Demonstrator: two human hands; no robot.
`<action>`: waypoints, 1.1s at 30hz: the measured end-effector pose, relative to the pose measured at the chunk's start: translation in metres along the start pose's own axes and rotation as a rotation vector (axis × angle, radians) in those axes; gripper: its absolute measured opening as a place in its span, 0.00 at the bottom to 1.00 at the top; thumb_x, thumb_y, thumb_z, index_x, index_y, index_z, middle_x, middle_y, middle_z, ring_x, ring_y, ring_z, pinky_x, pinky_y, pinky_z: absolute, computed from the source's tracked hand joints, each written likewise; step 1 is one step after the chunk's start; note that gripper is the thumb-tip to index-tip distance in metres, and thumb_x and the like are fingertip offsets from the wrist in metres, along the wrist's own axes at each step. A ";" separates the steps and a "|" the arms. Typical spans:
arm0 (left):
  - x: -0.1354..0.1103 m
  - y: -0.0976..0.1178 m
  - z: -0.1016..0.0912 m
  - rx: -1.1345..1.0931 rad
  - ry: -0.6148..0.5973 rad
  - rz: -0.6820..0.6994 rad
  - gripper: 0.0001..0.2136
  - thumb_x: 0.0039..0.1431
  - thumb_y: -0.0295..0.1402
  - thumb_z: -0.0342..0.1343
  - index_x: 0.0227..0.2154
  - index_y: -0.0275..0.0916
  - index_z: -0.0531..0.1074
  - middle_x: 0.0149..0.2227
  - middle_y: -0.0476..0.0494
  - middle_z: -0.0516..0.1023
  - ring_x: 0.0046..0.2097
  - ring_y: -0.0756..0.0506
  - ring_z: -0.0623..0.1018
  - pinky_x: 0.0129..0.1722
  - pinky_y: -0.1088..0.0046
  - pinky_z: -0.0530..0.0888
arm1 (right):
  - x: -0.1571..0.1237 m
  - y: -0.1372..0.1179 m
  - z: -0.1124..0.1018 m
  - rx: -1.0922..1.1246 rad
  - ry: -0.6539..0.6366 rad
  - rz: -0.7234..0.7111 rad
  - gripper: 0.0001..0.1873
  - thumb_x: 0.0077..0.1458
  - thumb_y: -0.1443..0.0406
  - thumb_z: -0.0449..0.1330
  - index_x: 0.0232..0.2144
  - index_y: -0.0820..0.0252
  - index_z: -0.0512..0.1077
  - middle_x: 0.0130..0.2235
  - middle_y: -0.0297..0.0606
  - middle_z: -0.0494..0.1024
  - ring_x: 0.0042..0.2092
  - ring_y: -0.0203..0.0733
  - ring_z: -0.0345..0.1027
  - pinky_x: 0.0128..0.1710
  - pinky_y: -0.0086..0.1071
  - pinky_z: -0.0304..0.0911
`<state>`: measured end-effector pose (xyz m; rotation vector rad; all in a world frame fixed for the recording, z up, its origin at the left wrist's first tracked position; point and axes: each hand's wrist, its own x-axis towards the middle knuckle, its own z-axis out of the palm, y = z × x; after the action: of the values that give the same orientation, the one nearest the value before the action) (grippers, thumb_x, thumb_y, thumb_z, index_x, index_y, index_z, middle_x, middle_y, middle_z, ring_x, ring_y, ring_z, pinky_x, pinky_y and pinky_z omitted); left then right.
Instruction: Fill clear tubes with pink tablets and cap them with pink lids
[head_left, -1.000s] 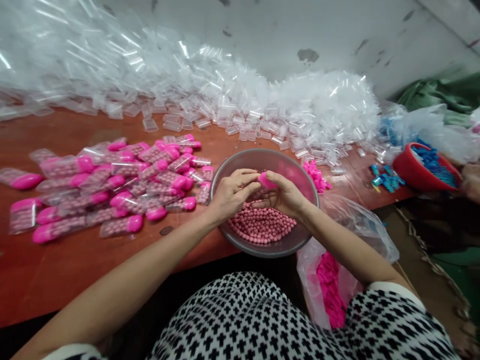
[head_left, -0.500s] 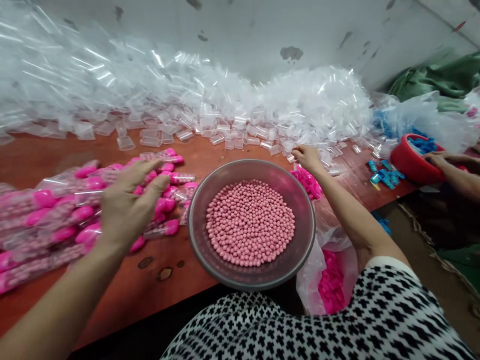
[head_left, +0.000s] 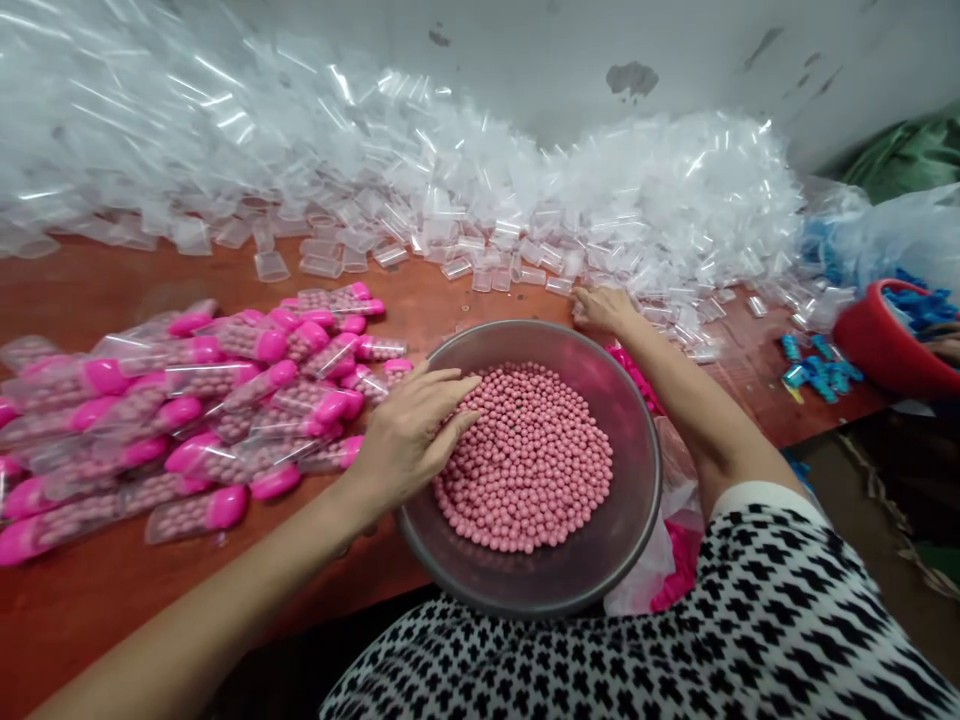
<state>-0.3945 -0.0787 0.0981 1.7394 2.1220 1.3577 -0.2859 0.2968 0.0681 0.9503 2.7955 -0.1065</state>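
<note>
Your left hand [head_left: 412, 428] is hovering across the left rim of the grey bowl [head_left: 551, 592], fingers and thumb standing apart over the round pink beads [head_left: 532, 465]; can't tell if the fingertips are touching them. Beads are lying heaped inside the bowl, which is sitting at the near edge of the reddish-brown surface [head_left: 431, 300].

Your right hand [head_left: 600, 308] is hanging just past the bowl's far rim, beside the near fringe of the clear plastic containers [head_left: 450, 190]; its fingers are curling inward, can't tell whether they are closing on one. Those containers are piling up along the wall [head_left: 555, 60].

To your left, bead-filled packs with pink caps [head_left: 206, 385] are lying in a loose heap. Small pink pieces [head_left: 637, 380] are showing between the bowl and your right forearm. Farther right, blue pieces [head_left: 821, 370] are lying near a red bowl [head_left: 885, 350].
</note>
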 end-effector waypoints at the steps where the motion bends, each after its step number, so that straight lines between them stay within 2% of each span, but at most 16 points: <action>1: 0.001 0.001 0.000 -0.006 0.001 -0.005 0.11 0.64 0.37 0.56 0.47 0.45 0.78 0.47 0.44 0.84 0.52 0.39 0.80 0.60 0.51 0.72 | -0.004 0.000 -0.002 0.006 0.002 0.001 0.28 0.57 0.63 0.57 0.59 0.67 0.70 0.48 0.58 0.79 0.52 0.63 0.71 0.52 0.54 0.63; 3: 0.004 0.005 -0.001 -0.041 0.008 -0.024 0.11 0.64 0.36 0.57 0.47 0.44 0.79 0.47 0.43 0.84 0.52 0.39 0.80 0.59 0.53 0.73 | -0.016 -0.004 -0.012 0.135 0.046 0.011 0.31 0.58 0.62 0.54 0.62 0.65 0.65 0.44 0.51 0.80 0.46 0.54 0.74 0.47 0.46 0.67; 4: 0.007 0.008 0.000 -0.073 0.009 -0.047 0.12 0.63 0.37 0.57 0.47 0.43 0.79 0.48 0.42 0.83 0.52 0.39 0.81 0.58 0.54 0.74 | -0.025 -0.009 -0.018 0.298 0.085 0.014 0.32 0.58 0.61 0.53 0.64 0.64 0.63 0.42 0.46 0.80 0.41 0.49 0.74 0.43 0.41 0.69; 5: 0.011 0.012 0.001 -0.122 0.002 -0.086 0.13 0.63 0.38 0.58 0.48 0.42 0.78 0.49 0.41 0.83 0.51 0.38 0.81 0.56 0.55 0.75 | -0.037 -0.017 -0.025 0.522 0.125 0.008 0.33 0.57 0.60 0.54 0.64 0.62 0.62 0.39 0.41 0.79 0.35 0.44 0.73 0.38 0.37 0.69; 7: 0.020 0.022 0.006 -0.298 -0.043 -0.212 0.17 0.61 0.40 0.59 0.51 0.39 0.76 0.48 0.39 0.83 0.48 0.39 0.82 0.52 0.56 0.78 | -0.066 -0.038 -0.040 1.042 0.154 -0.041 0.32 0.53 0.58 0.58 0.60 0.58 0.67 0.33 0.33 0.76 0.28 0.36 0.69 0.30 0.32 0.68; 9: 0.029 0.033 0.014 -0.584 -0.094 -0.390 0.21 0.60 0.42 0.60 0.53 0.37 0.74 0.46 0.37 0.83 0.44 0.40 0.83 0.47 0.58 0.81 | -0.101 -0.064 -0.052 1.405 0.071 -0.131 0.27 0.46 0.58 0.65 0.50 0.57 0.73 0.30 0.30 0.74 0.26 0.34 0.68 0.29 0.29 0.68; 12: 0.037 0.049 0.025 -0.998 -0.057 -0.601 0.21 0.55 0.41 0.64 0.48 0.35 0.73 0.40 0.41 0.82 0.36 0.45 0.83 0.38 0.64 0.82 | -0.147 -0.097 -0.059 1.555 -0.034 -0.244 0.24 0.40 0.58 0.72 0.40 0.57 0.73 0.35 0.32 0.76 0.32 0.35 0.72 0.33 0.30 0.71; 14: 0.036 0.057 0.028 -1.126 0.013 -0.645 0.19 0.50 0.38 0.69 0.41 0.35 0.73 0.36 0.46 0.79 0.33 0.48 0.81 0.36 0.67 0.82 | -0.168 -0.107 -0.057 1.480 -0.011 -0.301 0.25 0.38 0.56 0.75 0.38 0.58 0.73 0.36 0.33 0.77 0.35 0.37 0.72 0.35 0.32 0.71; 16: 0.029 0.062 0.028 -1.168 0.036 -0.667 0.17 0.45 0.34 0.72 0.36 0.34 0.74 0.32 0.49 0.77 0.30 0.49 0.80 0.35 0.68 0.82 | -0.182 -0.108 -0.055 1.264 0.034 -0.374 0.24 0.40 0.54 0.75 0.37 0.58 0.74 0.36 0.35 0.78 0.36 0.39 0.72 0.39 0.34 0.70; 19: 0.016 0.062 0.025 -1.150 -0.030 -0.764 0.14 0.44 0.31 0.72 0.31 0.34 0.74 0.29 0.49 0.76 0.28 0.50 0.78 0.37 0.65 0.82 | -0.194 -0.102 -0.055 0.793 0.091 -0.550 0.22 0.50 0.52 0.70 0.42 0.57 0.76 0.43 0.42 0.79 0.42 0.45 0.73 0.45 0.38 0.68; 21: 0.008 0.059 0.023 -1.070 -0.106 -0.783 0.11 0.46 0.31 0.71 0.30 0.34 0.75 0.28 0.47 0.77 0.30 0.49 0.79 0.40 0.62 0.82 | -0.198 -0.099 -0.055 0.447 0.076 -0.656 0.21 0.57 0.55 0.64 0.49 0.57 0.74 0.50 0.47 0.78 0.48 0.49 0.73 0.47 0.39 0.67; 23: 0.002 0.055 0.021 -0.891 -0.145 -0.690 0.12 0.46 0.34 0.70 0.32 0.35 0.77 0.32 0.44 0.80 0.35 0.45 0.80 0.44 0.59 0.80 | -0.198 -0.099 -0.052 0.095 -0.002 -0.682 0.19 0.62 0.61 0.58 0.53 0.61 0.71 0.53 0.52 0.76 0.49 0.51 0.73 0.43 0.38 0.66; 26: -0.004 0.050 0.016 -0.657 -0.104 -0.511 0.16 0.45 0.39 0.69 0.36 0.36 0.79 0.40 0.40 0.82 0.42 0.41 0.80 0.46 0.58 0.79 | -0.194 -0.107 -0.040 -0.332 -0.156 -0.638 0.16 0.64 0.70 0.50 0.50 0.69 0.71 0.46 0.56 0.78 0.41 0.49 0.75 0.36 0.36 0.62; 29: -0.007 0.046 0.011 -0.711 -0.050 -0.487 0.17 0.47 0.39 0.67 0.37 0.35 0.79 0.39 0.40 0.82 0.40 0.42 0.80 0.42 0.62 0.80 | -0.188 -0.129 -0.020 -0.449 -0.180 -0.746 0.17 0.65 0.73 0.45 0.44 0.72 0.74 0.41 0.56 0.80 0.41 0.51 0.75 0.37 0.37 0.61; 31: -0.009 0.043 0.010 -0.749 -0.009 -0.494 0.16 0.47 0.38 0.67 0.37 0.34 0.79 0.39 0.40 0.82 0.39 0.44 0.80 0.40 0.65 0.79 | -0.186 -0.148 -0.009 -0.365 -0.178 -0.873 0.15 0.64 0.73 0.48 0.42 0.71 0.74 0.42 0.56 0.80 0.44 0.50 0.73 0.40 0.38 0.61; 33: -0.012 0.039 0.009 -0.743 0.035 -0.490 0.15 0.48 0.37 0.66 0.38 0.35 0.79 0.39 0.40 0.82 0.40 0.44 0.80 0.41 0.66 0.79 | -0.186 -0.163 -0.003 -0.220 -0.230 -0.904 0.12 0.61 0.71 0.53 0.42 0.69 0.74 0.41 0.53 0.81 0.41 0.47 0.73 0.39 0.36 0.61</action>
<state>-0.3562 -0.0848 0.1127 0.8514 1.5692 1.6948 -0.2413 0.0576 0.1091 -0.3882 2.7001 -0.0233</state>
